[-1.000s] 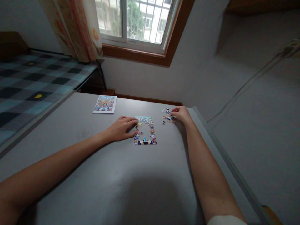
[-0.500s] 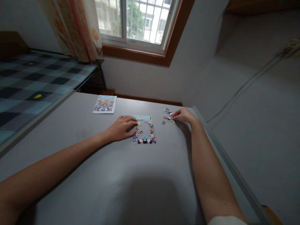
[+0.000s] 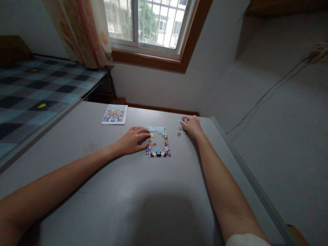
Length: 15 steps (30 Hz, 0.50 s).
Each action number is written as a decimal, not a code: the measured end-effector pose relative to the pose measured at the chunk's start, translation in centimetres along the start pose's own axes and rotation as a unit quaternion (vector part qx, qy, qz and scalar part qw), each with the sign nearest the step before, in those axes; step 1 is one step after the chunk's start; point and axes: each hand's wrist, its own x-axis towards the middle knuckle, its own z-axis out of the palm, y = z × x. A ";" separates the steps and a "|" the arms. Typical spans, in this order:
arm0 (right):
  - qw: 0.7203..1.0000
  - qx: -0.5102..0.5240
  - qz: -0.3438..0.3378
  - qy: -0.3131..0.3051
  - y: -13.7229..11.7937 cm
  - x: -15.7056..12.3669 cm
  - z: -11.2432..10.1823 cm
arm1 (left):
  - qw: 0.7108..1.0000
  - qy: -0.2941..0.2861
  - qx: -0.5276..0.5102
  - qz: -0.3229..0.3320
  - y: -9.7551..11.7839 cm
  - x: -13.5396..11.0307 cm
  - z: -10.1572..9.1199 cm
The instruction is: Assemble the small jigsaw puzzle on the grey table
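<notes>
A partly built jigsaw puzzle (image 3: 158, 141), a colourful frame with a bare middle, lies on the grey table (image 3: 128, 191). My left hand (image 3: 133, 139) rests flat on the table with its fingertips against the puzzle's left edge, fingers loosely spread. My right hand (image 3: 191, 125) lies over a small heap of loose puzzle pieces (image 3: 180, 127) to the right of the puzzle. Its fingers are curled down onto the pieces; whether they pinch one is hidden.
A printed picture card (image 3: 115, 113) lies at the table's far left. A bed with a checked cover (image 3: 33, 92) stands to the left, under a curtain (image 3: 84, 30) and window (image 3: 148, 24). The table's right edge (image 3: 246, 177) runs close to my right arm.
My right hand has slid left and a little farther away, onto the heap of loose pieces. My left hand has stayed by the puzzle's left edge.
</notes>
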 end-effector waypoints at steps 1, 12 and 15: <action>1.000 -0.002 -0.003 0.005 0.0 -0.1 0.2 | 1.000 0.000 -0.002 0.000 0.0 0.0 0.0; 1.000 0.019 -0.003 0.000 -0.7 -0.4 0.5 | 1.000 -0.001 0.007 0.001 0.2 0.0 -0.2; 0.999 0.051 0.020 -0.003 -1.2 -0.2 0.0 | 1.000 0.005 0.021 -0.010 0.2 -0.1 -0.1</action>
